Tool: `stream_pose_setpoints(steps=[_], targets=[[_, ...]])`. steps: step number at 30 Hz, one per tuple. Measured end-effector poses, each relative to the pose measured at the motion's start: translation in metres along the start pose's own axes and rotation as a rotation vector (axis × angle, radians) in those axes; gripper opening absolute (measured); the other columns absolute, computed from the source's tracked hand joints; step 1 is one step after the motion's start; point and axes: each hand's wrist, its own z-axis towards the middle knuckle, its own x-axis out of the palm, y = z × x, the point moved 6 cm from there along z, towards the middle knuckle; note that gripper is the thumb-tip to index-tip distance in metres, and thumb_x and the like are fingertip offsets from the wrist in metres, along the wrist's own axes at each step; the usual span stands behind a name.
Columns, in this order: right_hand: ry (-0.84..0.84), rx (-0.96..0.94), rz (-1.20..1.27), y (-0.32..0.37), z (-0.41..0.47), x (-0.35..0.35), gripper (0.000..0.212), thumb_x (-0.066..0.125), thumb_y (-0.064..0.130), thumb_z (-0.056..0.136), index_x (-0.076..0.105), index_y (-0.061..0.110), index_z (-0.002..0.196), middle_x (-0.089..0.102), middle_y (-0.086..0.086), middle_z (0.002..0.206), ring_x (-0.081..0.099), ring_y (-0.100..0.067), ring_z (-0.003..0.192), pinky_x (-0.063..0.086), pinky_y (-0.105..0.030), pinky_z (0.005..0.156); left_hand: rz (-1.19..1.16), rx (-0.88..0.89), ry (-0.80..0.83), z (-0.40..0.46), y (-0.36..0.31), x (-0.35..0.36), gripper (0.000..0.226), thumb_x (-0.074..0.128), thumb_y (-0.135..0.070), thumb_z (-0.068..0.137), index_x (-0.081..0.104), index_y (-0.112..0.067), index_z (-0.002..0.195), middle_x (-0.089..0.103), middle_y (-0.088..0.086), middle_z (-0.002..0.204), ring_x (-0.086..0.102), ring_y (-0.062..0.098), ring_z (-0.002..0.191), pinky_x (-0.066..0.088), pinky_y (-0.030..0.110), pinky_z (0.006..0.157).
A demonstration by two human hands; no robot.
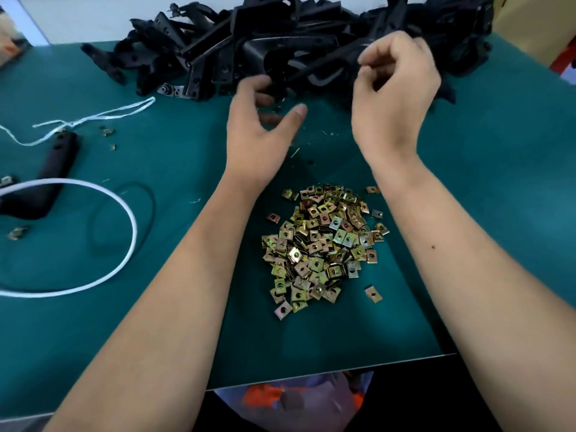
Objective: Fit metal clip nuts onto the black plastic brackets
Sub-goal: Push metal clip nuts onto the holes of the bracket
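A big heap of black plastic brackets (280, 42) lies along the far side of the green table. A pile of yellowish metal clip nuts (321, 247) sits in the middle, between my forearms. My left hand (258, 126) is at the near edge of the bracket heap, thumb spread wide and fingertips among the nearest brackets; the fingers are blurred and I see no firm grip. My right hand (396, 92) hovers over the heap's right part with its fingers curled in toward the thumb. I see nothing between its fingers.
A lone black bracket (57, 157) lies at the left with a white cord (124, 219) looped round it and a thin string (93, 116) behind. A few stray clip nuts (107, 130) lie there. The table's near edge (343, 367) is close below the nut pile.
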Motion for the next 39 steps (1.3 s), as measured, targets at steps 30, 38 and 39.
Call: stream_pose_setpoints(steps=[30, 38, 39], targets=[[1.366, -0.131, -0.176, 0.001, -0.069, 0.062, 0.017, 0.089, 0.027, 0.076, 0.078, 0.029, 0.089, 0.072, 0.016, 0.075, 0.058, 0.005, 0.060, 0.043, -0.008, 0.057, -0.870, -0.471, -0.230, 0.025, 0.046, -0.030, 0.007, 0.059, -0.010, 0.103, 0.059, -0.011, 0.110, 0.073, 0.009, 0.108, 0.073, 0.025, 0.094, 0.062, 0.045, 0.083], [1.080, 0.125, 0.137, -0.017, -0.054, 0.056, 0.012, 0.074, 0.010, 0.093, 0.066, 0.012, 0.102, 0.079, -0.002, 0.082, 0.064, -0.013, 0.056, 0.046, -0.019, 0.047, -0.923, -0.530, -0.028, 0.014, 0.041, -0.013, 0.032, 0.071, 0.004, 0.090, 0.052, -0.011, 0.110, 0.071, 0.003, 0.081, 0.072, 0.014, 0.072, 0.057, 0.027, 0.063], [1.036, 0.140, 0.165, -0.018, -0.053, 0.055, 0.012, 0.073, 0.011, 0.093, 0.068, 0.011, 0.104, 0.079, -0.002, 0.083, 0.065, -0.014, 0.057, 0.047, -0.021, 0.046, -0.936, -0.534, -0.002, 0.013, 0.040, -0.012, 0.028, 0.070, 0.004, 0.090, 0.053, -0.011, 0.107, 0.071, 0.002, 0.078, 0.072, 0.014, 0.071, 0.057, 0.026, 0.063]])
